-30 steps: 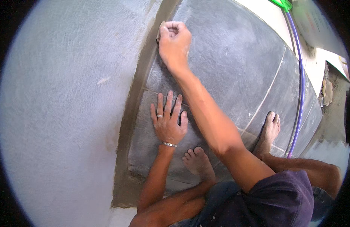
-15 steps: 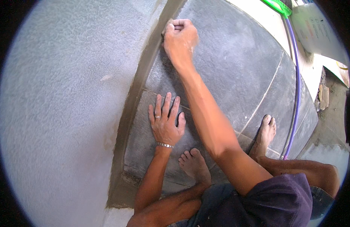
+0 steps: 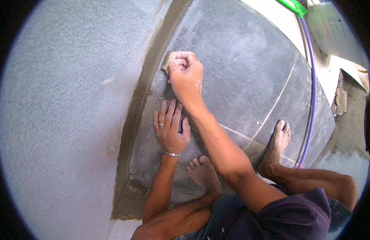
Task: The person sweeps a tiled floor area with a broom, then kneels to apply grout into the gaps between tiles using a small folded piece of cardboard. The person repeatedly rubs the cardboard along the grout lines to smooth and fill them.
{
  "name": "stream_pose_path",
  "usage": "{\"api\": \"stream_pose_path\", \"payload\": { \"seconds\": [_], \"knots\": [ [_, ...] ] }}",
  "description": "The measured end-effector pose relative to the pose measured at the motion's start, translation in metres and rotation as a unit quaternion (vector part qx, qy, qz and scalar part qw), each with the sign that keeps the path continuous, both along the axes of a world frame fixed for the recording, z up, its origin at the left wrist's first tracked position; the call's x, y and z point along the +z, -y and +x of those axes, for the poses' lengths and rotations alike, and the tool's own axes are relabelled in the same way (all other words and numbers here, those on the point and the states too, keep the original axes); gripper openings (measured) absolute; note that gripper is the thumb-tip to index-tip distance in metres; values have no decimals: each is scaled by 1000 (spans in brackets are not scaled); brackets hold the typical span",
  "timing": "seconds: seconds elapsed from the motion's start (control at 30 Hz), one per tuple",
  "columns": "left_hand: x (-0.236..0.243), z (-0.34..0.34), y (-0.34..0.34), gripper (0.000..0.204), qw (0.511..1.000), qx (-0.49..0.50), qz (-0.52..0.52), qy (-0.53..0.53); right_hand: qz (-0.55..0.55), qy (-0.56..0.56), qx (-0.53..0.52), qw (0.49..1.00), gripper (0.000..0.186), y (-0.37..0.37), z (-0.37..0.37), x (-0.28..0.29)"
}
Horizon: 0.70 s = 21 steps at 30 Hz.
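Note:
My right hand is closed around a small tan piece of sponge, which shows past the fingertips. It is at the edge of a dark grey floor tile, next to a brownish mortar strip that runs along the foot of the wall. Nearer to me, my left hand lies flat on another tile with its fingers stretched out. It wears a ring and a metal wrist band, and holds nothing. Pale dust covers both hands.
A textured pale grey wall fills the left side. On the right lies a purple pole with a green head, beside a whitish translucent container. My bare feet stand on the tiles, whose light joints show.
My right hand has come back toward me along the mortar strip with the sponge, which now shows more. My left hand has shifted slightly left, still flat on the tile.

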<state>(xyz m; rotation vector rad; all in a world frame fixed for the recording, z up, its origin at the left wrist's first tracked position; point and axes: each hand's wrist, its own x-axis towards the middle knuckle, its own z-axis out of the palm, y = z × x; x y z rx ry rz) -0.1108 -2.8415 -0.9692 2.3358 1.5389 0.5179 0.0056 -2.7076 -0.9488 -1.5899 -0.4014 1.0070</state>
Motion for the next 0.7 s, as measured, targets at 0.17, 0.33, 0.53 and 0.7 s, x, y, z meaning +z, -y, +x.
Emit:
{"api": "stream_pose_path", "payload": {
  "seconds": [0.17,0.33,0.53,0.7],
  "knots": [
    [3,1,1,45,1000,6,1,-12,-1,79,56,995,17,-12,-1,1],
    [3,1,3,45,1000,14,-1,-15,-41,164,119,978,26,-22,-1,1],
    [1,-1,3,43,1000,13,7,-10,-21,117,60,991,25,-27,-11,3],
    [0,-5,4,46,1000,-1,-12,18,13,108,52,993,22,-7,-30,7]
  ]
}}
